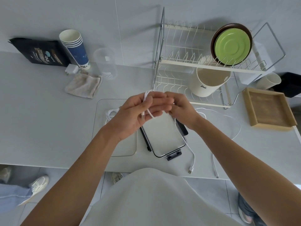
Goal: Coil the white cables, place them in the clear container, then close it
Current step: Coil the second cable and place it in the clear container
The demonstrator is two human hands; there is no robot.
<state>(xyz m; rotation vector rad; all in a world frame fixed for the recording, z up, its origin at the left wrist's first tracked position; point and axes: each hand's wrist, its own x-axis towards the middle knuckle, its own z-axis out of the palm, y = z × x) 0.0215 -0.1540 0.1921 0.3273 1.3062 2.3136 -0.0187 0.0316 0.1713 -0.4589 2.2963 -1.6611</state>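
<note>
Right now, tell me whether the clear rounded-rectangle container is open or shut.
Open: the black-latched lid lies beside the container.

**Two Hands Meet**

Bare forearms reach forward. The left hand (138,111) lies palm-up, fingers nearly straight, a white cable (147,95) looped round them under the thumb. The right hand (181,109) pinches it with curled fingers.

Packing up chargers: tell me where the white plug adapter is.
Head view, far left of the counter: the white plug adapter lies beside the stacked paper cups, between the black bag and the folded cloth.
</note>
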